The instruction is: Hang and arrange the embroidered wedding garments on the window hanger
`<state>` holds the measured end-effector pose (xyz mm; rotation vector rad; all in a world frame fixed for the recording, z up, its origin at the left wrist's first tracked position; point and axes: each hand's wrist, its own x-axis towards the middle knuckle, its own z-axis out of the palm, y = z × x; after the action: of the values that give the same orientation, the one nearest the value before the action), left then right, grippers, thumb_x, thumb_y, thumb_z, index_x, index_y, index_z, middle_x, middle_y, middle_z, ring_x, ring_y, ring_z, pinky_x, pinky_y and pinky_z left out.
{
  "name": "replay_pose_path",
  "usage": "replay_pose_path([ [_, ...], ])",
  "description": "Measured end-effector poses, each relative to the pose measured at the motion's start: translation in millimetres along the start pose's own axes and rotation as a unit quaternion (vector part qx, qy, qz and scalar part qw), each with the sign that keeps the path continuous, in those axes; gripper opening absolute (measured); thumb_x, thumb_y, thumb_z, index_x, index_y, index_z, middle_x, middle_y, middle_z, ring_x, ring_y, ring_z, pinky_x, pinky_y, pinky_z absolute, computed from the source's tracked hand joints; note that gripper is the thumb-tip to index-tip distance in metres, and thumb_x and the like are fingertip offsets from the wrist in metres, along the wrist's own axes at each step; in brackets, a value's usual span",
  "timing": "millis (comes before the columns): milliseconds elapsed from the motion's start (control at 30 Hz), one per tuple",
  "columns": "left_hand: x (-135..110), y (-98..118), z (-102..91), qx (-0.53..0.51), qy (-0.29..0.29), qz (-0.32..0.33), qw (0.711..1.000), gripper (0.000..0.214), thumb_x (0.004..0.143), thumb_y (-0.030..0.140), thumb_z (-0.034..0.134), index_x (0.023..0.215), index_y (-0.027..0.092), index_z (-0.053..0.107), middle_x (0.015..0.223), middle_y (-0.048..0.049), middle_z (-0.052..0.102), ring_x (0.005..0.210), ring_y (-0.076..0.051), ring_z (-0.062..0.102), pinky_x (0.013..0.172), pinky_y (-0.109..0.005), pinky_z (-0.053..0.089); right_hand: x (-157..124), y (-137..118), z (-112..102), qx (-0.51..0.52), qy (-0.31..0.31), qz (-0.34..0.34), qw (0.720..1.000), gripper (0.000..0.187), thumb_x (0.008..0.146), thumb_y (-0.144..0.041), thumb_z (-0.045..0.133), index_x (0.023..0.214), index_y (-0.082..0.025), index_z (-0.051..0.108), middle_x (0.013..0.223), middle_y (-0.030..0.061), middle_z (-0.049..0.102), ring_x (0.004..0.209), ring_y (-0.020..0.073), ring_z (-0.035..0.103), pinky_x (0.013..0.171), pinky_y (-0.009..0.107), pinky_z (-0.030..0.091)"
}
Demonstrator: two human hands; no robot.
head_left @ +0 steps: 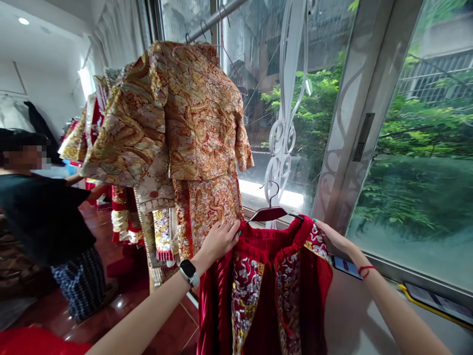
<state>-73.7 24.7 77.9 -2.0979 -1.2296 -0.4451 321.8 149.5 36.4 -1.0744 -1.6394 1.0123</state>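
A red velvet skirt point(268, 305) with silver and gold embroidered panels hangs in front of me from a dark clip hanger point(269, 214), its hook pointing up and on no rail. My left hand point(220, 240), below a watch point(189, 272), grips the left end of the gathered waistband. At the right end, my right hand point(331, 235) holds the waistband beside an embroidered panel; some of its fingers are hidden by the cloth. Just behind my left hand hangs a gold brocade jacket point(201, 118) with a matching skirt under it.
A metal rail point(218, 19) overhead carries several garments. Windows point(414, 197) with a white scrolled grille point(283, 133) stand to the right. Phones point(347, 266) lie on the sill. Another person point(44, 217) stands at the left, arms towards hanging clothes.
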Motion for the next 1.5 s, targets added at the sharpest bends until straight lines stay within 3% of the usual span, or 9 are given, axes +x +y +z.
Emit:
replay_pose_path([
  [133, 1, 8, -4.1, -0.023, 0.006, -0.009, 1.000, 0.038, 0.094, 0.022, 0.044, 0.129, 0.007, 0.051, 0.089, -0.0119, 0.072, 0.080, -0.024, 0.067, 0.075, -0.037, 0.047, -1, -6, -2, -0.007, 0.038, -0.033, 0.999, 0.048, 0.074, -0.065, 0.060, 0.099, -0.025, 0.068, 0.099, 0.0050, 0.074, 0.089, 0.0251, 0.068, 0.082, 0.038, 0.055],
  [267, 1, 15, -8.0, -0.023, 0.011, -0.019, 0.999, 0.038, 0.094, 0.025, 0.044, 0.127, 0.007, 0.053, 0.091, -0.0121, 0.071, 0.082, -0.025, 0.065, 0.075, -0.038, 0.047, -4, -17, 0, -0.064, 0.088, -0.108, 0.988, 0.049, 0.077, -0.067, 0.056, 0.077, -0.019, 0.067, 0.073, 0.0029, 0.069, 0.068, 0.0202, 0.062, 0.065, 0.029, 0.050],
  [400, -19, 29, -9.2, 0.021, 0.103, -0.072, 0.992, 0.041, 0.091, 0.024, 0.048, 0.130, 0.012, 0.050, 0.111, -0.0151, 0.065, 0.100, -0.028, 0.060, 0.088, -0.042, 0.045, -12, -26, 2, -0.084, 0.093, -0.123, 0.984, 0.048, 0.074, -0.066, 0.060, 0.068, -0.019, 0.065, 0.067, 0.0025, 0.066, 0.065, 0.0194, 0.058, 0.062, 0.029, 0.047],
  [500, -45, 49, -2.6, 0.002, 0.173, -0.111, 0.979, 0.036, 0.088, 0.021, 0.051, 0.123, 0.016, 0.053, 0.108, -0.0123, 0.063, 0.100, -0.026, 0.058, 0.091, -0.041, 0.044, -20, -37, 6, -0.117, 0.072, -0.138, 0.981, 0.043, 0.082, -0.060, 0.055, 0.085, -0.019, 0.067, 0.079, 0.0053, 0.070, 0.073, 0.0213, 0.062, 0.069, 0.031, 0.050],
  [600, -56, 71, 7.1, -0.087, 0.144, -0.186, 0.968, 0.034, 0.084, 0.022, 0.055, 0.118, 0.018, 0.053, 0.102, -0.0100, 0.063, 0.092, -0.026, 0.059, 0.084, -0.041, 0.049, -28, -51, 21, -0.202, 0.050, -0.183, 0.961, 0.041, 0.087, -0.051, 0.052, 0.113, -0.021, 0.064, 0.110, 0.0098, 0.070, 0.100, 0.0255, 0.064, 0.092, 0.040, 0.048],
  [800, -49, 86, 16.7, -0.356, 0.141, -0.409, 0.828, 0.040, 0.084, 0.040, 0.057, 0.117, 0.017, 0.052, 0.103, -0.0123, 0.065, 0.092, -0.028, 0.065, 0.082, -0.044, 0.053, -32, -73, 75, -0.298, 0.036, -0.262, 0.917, 0.045, 0.090, -0.034, 0.051, 0.134, -0.027, 0.052, 0.130, 0.0085, 0.063, 0.119, 0.0266, 0.059, 0.105, 0.049, 0.041],
  [967, -70, 53, 8.6, -0.524, 0.037, -0.370, 0.766, 0.044, 0.080, 0.053, 0.058, 0.100, 0.015, 0.066, 0.100, -0.0110, 0.073, 0.097, -0.029, 0.067, 0.086, -0.041, 0.052, -33, -75, 90, -0.268, 0.033, -0.274, 0.923, 0.045, 0.094, -0.026, 0.039, 0.136, -0.024, 0.055, 0.131, 0.0083, 0.064, 0.116, 0.0267, 0.062, 0.098, 0.043, 0.050],
  [1267, -30, -22, -72.5, -0.437, 0.107, -0.389, 0.804, 0.036, 0.077, 0.052, 0.057, 0.080, 0.017, 0.065, 0.071, -0.0024, 0.066, 0.066, -0.018, 0.059, 0.063, -0.029, 0.045, -38, -83, 60, -0.296, -0.023, -0.285, 0.911, 0.048, 0.093, -0.022, 0.036, 0.137, -0.022, 0.055, 0.131, 0.0059, 0.063, 0.117, 0.0286, 0.063, 0.096, 0.044, 0.053],
  [1500, -52, 36, -40.0, -0.347, -0.030, -0.339, 0.874, 0.041, 0.088, 0.044, 0.042, 0.104, 0.014, 0.065, 0.069, -0.0067, 0.069, 0.066, -0.025, 0.064, 0.063, -0.035, 0.049, -42, -87, 69, -0.263, -0.033, -0.273, 0.925, 0.048, 0.093, -0.024, 0.037, 0.139, -0.022, 0.053, 0.133, 0.0053, 0.062, 0.117, 0.0274, 0.062, 0.099, 0.044, 0.051],
])
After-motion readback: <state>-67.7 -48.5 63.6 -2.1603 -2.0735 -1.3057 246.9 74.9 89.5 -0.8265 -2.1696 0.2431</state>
